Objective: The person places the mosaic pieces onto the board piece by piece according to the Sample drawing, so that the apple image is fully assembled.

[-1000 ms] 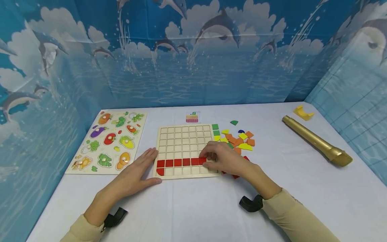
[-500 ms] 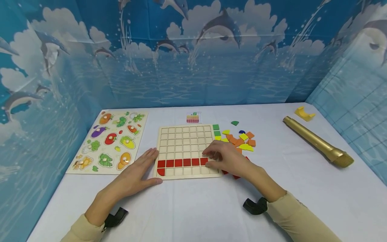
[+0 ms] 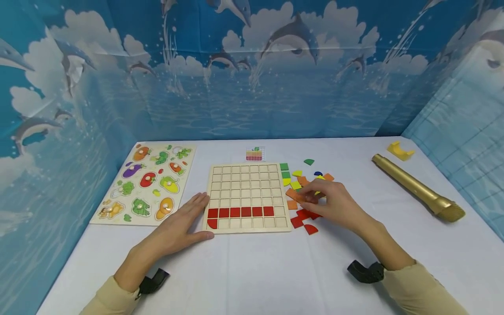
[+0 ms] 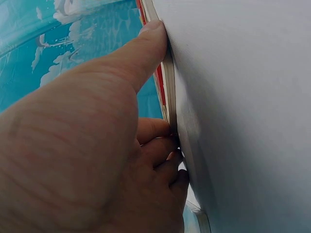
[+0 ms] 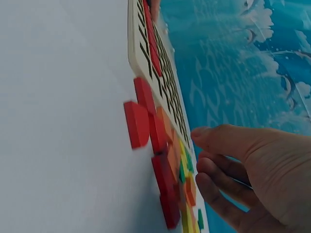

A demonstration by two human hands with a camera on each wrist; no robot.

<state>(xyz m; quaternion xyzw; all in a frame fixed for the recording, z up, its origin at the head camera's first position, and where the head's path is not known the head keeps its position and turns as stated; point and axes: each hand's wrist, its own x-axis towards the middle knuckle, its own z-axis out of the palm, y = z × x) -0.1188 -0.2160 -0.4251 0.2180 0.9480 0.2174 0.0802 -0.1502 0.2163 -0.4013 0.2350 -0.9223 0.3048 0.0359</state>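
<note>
A wooden grid board (image 3: 246, 185) lies on the white table, with a row of red squares (image 3: 240, 212) in its second row from the front and a rounded red piece (image 3: 212, 224) in the front left corner cell. My left hand (image 3: 179, 227) rests at the board's left side, fingers along the edge and thumb at the front corner. Off the board's right side, my right hand (image 3: 332, 203) hovers over loose coloured pieces, its fingertips close to an orange piece (image 3: 293, 194). The right wrist view shows nothing between thumb and fingers (image 5: 221, 141).
Several red pieces (image 3: 297, 222) lie nearest me beside the board; green squares (image 3: 284, 166) stand along its right edge. Behind it is a small pattern card (image 3: 255, 153). A vegetable puzzle (image 3: 147, 186) lies left; a gold microphone-shaped object (image 3: 417, 187) and yellow stand (image 3: 400, 151) lie right.
My right hand has left the red row and moved right, over the loose pieces. The last red square now shows uncovered in the row. My left hand stays at the board's edge.
</note>
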